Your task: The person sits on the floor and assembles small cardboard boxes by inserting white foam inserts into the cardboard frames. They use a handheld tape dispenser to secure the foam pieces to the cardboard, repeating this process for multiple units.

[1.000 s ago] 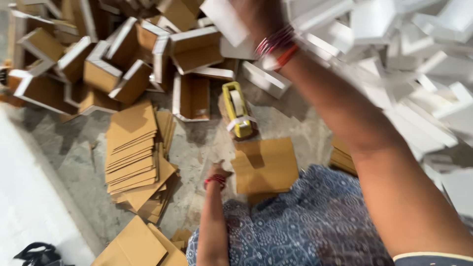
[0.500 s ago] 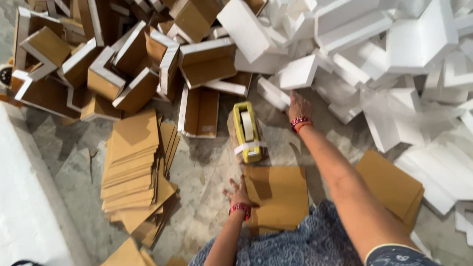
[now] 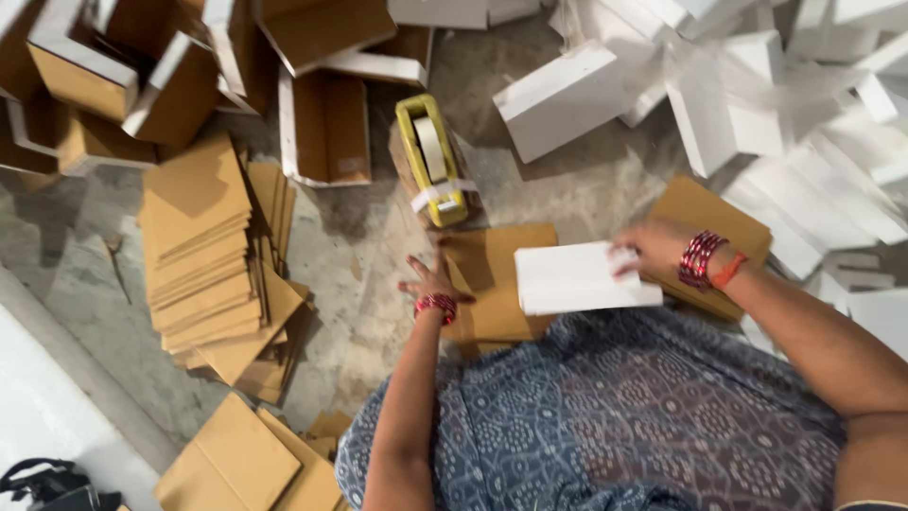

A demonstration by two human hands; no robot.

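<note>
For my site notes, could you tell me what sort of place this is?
Probably a small box-making or packing workshop, worked on the floor: a stack of flat cardboard sheets, a heap of white blocks, and a yellow tape dispenser.

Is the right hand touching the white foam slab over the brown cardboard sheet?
Touching. The head view shows the right hand gripping the white foam slab at its right edge, fingers overlapping it.

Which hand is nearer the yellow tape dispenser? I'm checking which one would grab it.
Left. The left hand rests on the floor just below the yellow tape dispenser; the right hand holds a white slab off to the dispenser's right.
</note>
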